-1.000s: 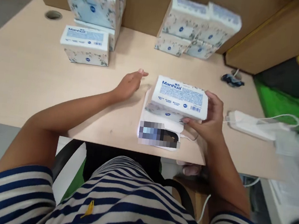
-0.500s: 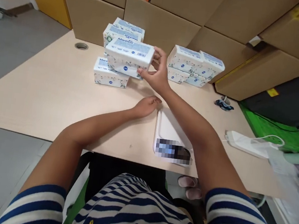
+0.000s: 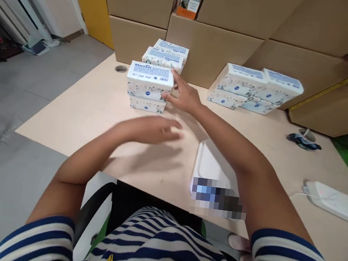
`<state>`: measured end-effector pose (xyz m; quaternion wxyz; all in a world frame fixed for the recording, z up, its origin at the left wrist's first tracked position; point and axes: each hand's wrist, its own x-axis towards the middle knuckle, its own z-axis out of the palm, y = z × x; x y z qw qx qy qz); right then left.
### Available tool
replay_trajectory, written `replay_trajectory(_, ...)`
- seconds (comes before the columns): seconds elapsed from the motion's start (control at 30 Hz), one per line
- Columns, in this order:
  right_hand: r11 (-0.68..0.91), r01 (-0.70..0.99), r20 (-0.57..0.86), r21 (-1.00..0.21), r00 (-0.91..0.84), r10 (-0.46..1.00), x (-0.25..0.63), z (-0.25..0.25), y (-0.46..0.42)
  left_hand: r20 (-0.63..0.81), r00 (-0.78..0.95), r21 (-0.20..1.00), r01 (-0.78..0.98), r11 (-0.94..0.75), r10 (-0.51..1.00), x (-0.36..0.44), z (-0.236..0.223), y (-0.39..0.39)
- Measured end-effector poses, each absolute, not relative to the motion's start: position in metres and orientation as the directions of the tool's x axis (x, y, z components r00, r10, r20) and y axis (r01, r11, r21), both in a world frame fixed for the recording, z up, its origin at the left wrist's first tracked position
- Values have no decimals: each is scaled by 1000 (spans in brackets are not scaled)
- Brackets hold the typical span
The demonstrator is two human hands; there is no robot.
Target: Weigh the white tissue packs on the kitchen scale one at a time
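Note:
A white tissue pack [image 3: 150, 79] with blue print lies on top of another pack [image 3: 147, 104] at the far left of the beige desk [image 3: 78, 110]. My right hand [image 3: 184, 96] is beside that top pack, fingers spread, fingertips at its right end. My left hand [image 3: 155, 128] hovers flat over the desk in front of the stack, fingers stretched out and blurred, holding nothing. Two more packs [image 3: 166, 55] stand stacked behind. A white scale [image 3: 212, 167] lies on the desk near my right forearm, its top bare.
Another group of tissue packs [image 3: 255, 89] sits at the back right against cardboard boxes [image 3: 209, 46]. A white power strip [image 3: 333, 200] with cable lies at the right edge. A dark small object [image 3: 302, 141] rests near a desk hole. Grey floor lies to the left.
My right hand carried the pack from the scale to the left stack, set it on the lower pack and opened. My left hand lifted off the desk. The view shifted left.

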<state>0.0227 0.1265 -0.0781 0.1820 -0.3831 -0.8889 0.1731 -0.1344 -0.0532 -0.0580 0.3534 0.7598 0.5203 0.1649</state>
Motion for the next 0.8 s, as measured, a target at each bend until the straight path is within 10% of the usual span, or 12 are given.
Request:
replay_trajectory(0.1, 631, 664, 156, -402, -629, 761, 31, -75, 126, 364, -237, 812, 555, -182, 900, -209, -55, -40)
replay_trajectory(0.2, 598, 688, 139, -411, -601, 787, 47, -75, 124, 311, -585, 926, 365, -99, 749, -256, -74, -5)
replay_trajectory(0.37, 425, 637, -4, -643, -558, 830, 62, -82, 118, -110, -319, 994, -23, 108, 941, -259, -102, 33)
replay_trajectory(0.8, 388, 554, -133, -736, -681, 720, 27, -102, 113, -14, -445, 984, -166, -67, 895, -229, -113, 48)
